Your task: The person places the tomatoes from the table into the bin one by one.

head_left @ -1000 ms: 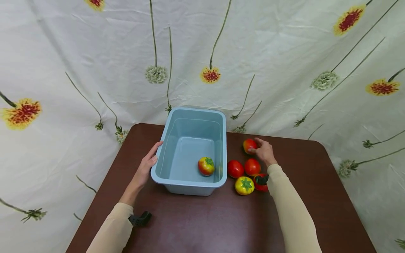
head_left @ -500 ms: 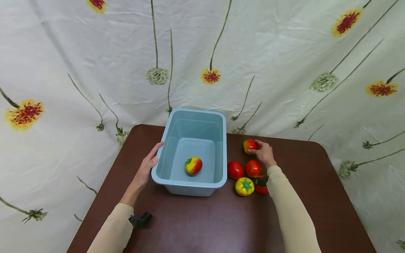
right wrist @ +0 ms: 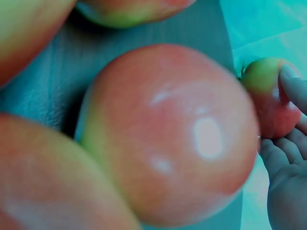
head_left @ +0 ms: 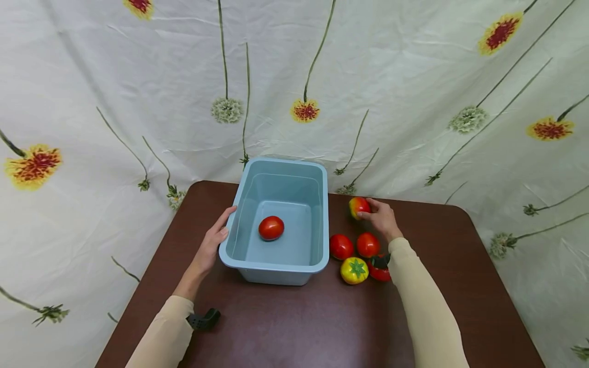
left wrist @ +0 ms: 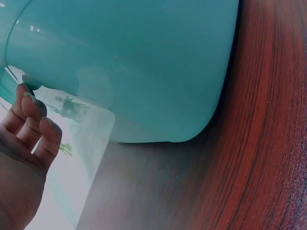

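Table, dark reddish brown, wood-grained, with rounded far corners; backed along its far edge by a white cloth printed with flowers. Bin, pale blue, one: placed toward the far left corner, its left rim touched by the left hand; whether the rim is actually grasped cannot be told. Contained on its floor: one glossy red tomato. Red-and-yellow tomato, one: located near the table's far edge, right of the bin, and pinched between thumb and fingers of the right hand. Group, laid between the bin and the right sleeve, four: first red tomato, set just beside the bin; second red tomato, next to it; third red tomato, partly covered by a black strap; yellow tomato, topped by a green star-shaped cap.
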Tool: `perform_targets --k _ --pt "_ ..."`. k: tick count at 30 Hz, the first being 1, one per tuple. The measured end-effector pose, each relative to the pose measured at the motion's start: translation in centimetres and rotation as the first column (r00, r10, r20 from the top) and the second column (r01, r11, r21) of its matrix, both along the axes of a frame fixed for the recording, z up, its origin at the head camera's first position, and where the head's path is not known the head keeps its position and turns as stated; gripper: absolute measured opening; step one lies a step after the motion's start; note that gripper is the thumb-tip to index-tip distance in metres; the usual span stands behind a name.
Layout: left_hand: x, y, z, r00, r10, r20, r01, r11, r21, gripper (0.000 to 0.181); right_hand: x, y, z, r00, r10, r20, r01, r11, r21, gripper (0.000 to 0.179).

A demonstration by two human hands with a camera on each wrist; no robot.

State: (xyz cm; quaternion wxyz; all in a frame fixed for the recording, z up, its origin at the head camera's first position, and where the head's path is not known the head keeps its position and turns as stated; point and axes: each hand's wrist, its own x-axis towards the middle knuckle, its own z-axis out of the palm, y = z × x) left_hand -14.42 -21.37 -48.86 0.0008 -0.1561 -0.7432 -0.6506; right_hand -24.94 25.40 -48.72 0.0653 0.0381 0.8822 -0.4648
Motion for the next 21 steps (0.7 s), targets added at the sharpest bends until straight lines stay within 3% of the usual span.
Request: perform_targets --k 21 --pt "-0.1 0.0 0.1 1.0 0.008 0.013 -0.008 1.0 0.002 0.052 -0.3 -3.0 4.9 0.991 0.126 -0.052 -0.132 0.981 -0.143 0.066"
